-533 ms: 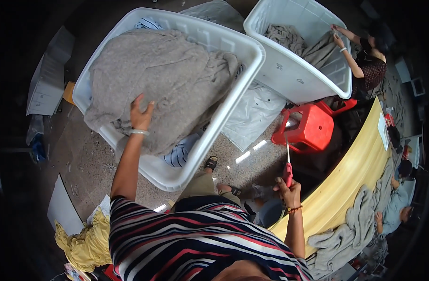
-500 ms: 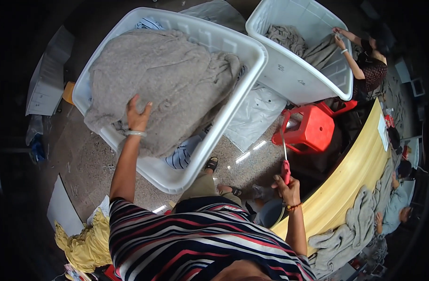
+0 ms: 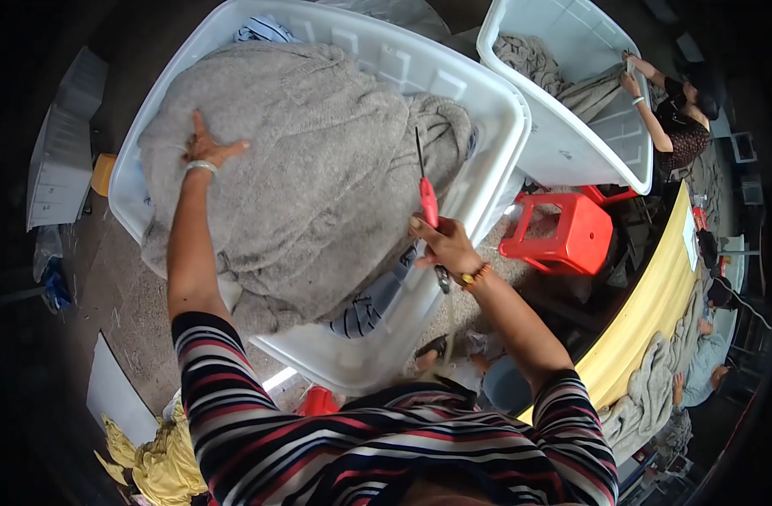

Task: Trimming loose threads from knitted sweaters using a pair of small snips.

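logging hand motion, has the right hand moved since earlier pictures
Yes, the right hand moved forward and left: once below the red stool in view, now left of it.

Two white tubs [image 3: 554, 148], one near, one far. One left hand [image 3: 210, 150] and one right hand [image 3: 447, 246]. One red-handled tool [image 3: 428, 202]. At least two red stools [image 3: 586, 232] to the right, one yellow table [image 3: 634, 316], one bucket [image 3: 508, 385], at least two other people [image 3: 683, 135].

You wear a short-sleeved shirt [image 3: 386, 443] with navy, white, grey and red stripes that also band both sleeves [image 3: 213, 363], ending near your elbows. Your bare left hand [image 3: 210, 150] has a pale, slim bangle [image 3: 201, 166] at the wrist; your right hand [image 3: 448, 248], a reddish-brown beaded bracelet [image 3: 477, 275] with a yellow accent.
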Available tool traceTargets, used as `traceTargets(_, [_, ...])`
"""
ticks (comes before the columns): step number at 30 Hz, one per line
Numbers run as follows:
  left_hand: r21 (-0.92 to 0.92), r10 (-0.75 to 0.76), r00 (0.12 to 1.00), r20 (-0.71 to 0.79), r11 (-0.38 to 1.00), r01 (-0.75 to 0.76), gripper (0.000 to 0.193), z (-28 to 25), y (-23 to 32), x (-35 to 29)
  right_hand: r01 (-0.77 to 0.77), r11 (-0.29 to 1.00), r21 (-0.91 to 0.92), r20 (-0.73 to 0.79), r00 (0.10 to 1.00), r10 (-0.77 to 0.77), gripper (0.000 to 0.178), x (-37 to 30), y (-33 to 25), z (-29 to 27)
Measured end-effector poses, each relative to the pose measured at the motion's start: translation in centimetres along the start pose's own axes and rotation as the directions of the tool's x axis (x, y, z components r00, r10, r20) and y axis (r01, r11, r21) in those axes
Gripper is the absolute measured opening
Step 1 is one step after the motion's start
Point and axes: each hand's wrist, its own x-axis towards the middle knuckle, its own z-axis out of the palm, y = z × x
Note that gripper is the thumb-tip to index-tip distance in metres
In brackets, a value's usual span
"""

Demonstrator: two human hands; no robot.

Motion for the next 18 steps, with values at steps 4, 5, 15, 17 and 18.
traceTargets(4, [-0.028, 0.077, 0.997, -0.020, 0.997, -0.078, 0.114, 6.6, -1.9, 0.6, -0.227, 0.968, 0.103, -0.202, 0.948, 0.244, 0.050, 9.3, 3.8, 3.0])
traceTargets(5, [-0.030, 0.092, 0.995, -0.035, 0.995, -0.093, 0.096, 7.5, -3.2, 0.0, -0.225, 0.970, 0.092, -0.178, 0.955, 0.238, 0.050, 10.2, 4.5, 4.2])
traceTargets(15, [-0.590, 0.537, 0.784, 0.311, 0.756, -0.284, 0.056, 6.2, 3.0, -28.7, -0.153, 0.908, 0.391, 0.201, 0.977, 0.077, 0.053, 10.6, 7.8, 4.3])
traceTargets(17, [-0.602, 0.546, 0.788, 0.285, 0.742, -0.296, 0.063, 6.2, 2.2, -33.5, -0.121, 0.880, 0.460, 0.407, 0.909, -0.088, 0.054, 6.5, 6.1, 3.2])
traceTargets(18, [-0.700, 0.640, 0.737, 0.218, 0.628, -0.339, 0.068, 3.3, 2.6, -34.6, -0.141, 0.856, 0.497, 0.501, 0.852, -0.151, 0.053, 4.7, 5.1, 2.8])
